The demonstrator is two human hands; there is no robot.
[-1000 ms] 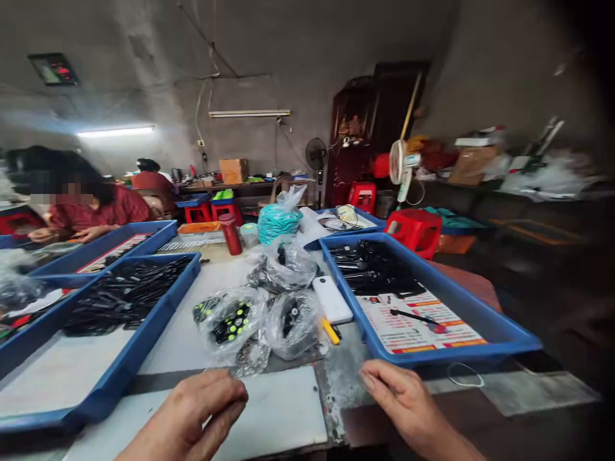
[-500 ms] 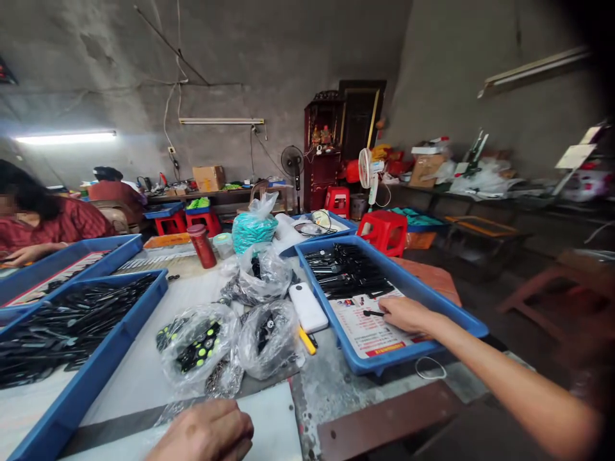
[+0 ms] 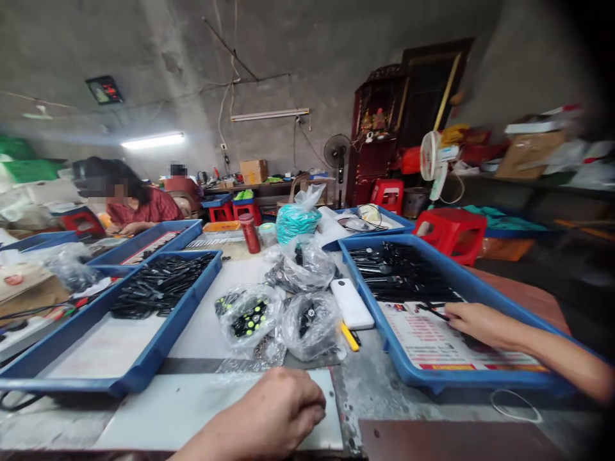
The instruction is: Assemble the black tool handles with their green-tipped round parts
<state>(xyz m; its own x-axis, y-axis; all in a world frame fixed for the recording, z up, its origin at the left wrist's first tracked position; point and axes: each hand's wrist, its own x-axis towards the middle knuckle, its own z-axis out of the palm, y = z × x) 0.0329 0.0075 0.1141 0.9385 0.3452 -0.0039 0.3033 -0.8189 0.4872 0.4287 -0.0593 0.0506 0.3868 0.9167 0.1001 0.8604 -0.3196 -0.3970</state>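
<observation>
My right hand is inside the blue tray on the right, its fingers pinching a slim black piece above a printed sheet. Just beyond lies a layer of similar black pieces, roughly lined up. Over a whitish board at the near edge, my left hand is closed with curled fingers; whatever they may hold is hidden. Beyond it, a clear plastic bag contains black and yellow-green round parts, and a second bag has dark parts.
Another blue tray on the left bears a heap of black pieces. A white phone-like object, a yellow-handled tool, a red bottle and a bag of teal parts stand or lie mid-table. A co-worker sits at far left.
The view has swung left, so things appear further right. My right hand still pinches the black piece, now closer to the layer of black pieces. My left hand stays closed over the board.
</observation>
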